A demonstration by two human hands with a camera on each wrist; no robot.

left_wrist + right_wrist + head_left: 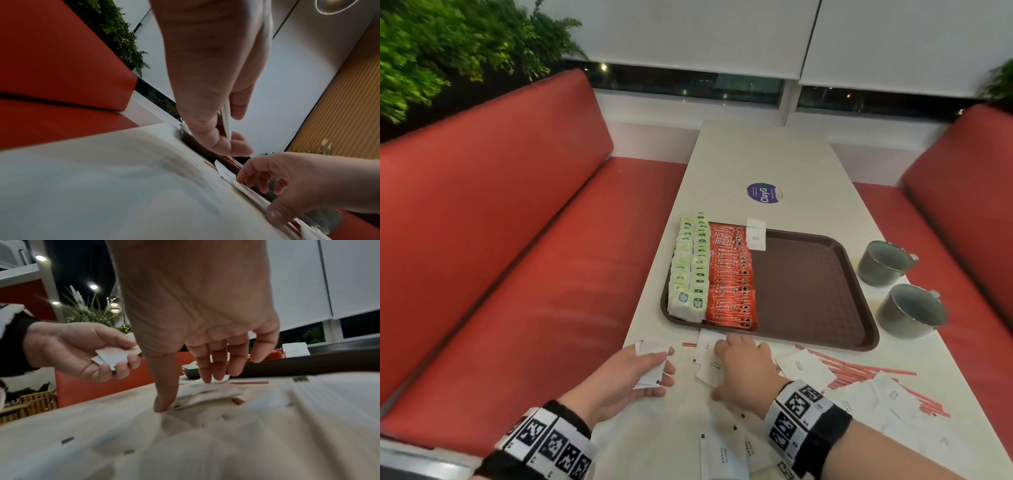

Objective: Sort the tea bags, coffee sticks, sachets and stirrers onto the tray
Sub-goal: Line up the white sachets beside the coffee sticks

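Observation:
A brown tray point(808, 291) holds rows of green tea bags point(690, 267) and red coffee sticks point(732, 277) along its left side. One white sugar sachet point(755, 234) leans on its far rim. My left hand point(666, 365) grips a small stack of white sachets point(652, 359) above the table; the right wrist view shows them fanned point(113, 355). My right hand point(717, 370) spans overlapping sachets point(705, 349) lying flat just before the tray. Its thumb point(164, 404) touches their near edge and its fingertips point(207, 376) press their far end. Red-striped stirrers point(859, 373) lie to the right.
Two grey mugs point(883, 262) point(909, 310) stand right of the tray. More white sachets lie at the right point(887, 401) and near me point(717, 455). A purple sticker point(763, 193) marks the table beyond the tray. Red benches flank the narrow table.

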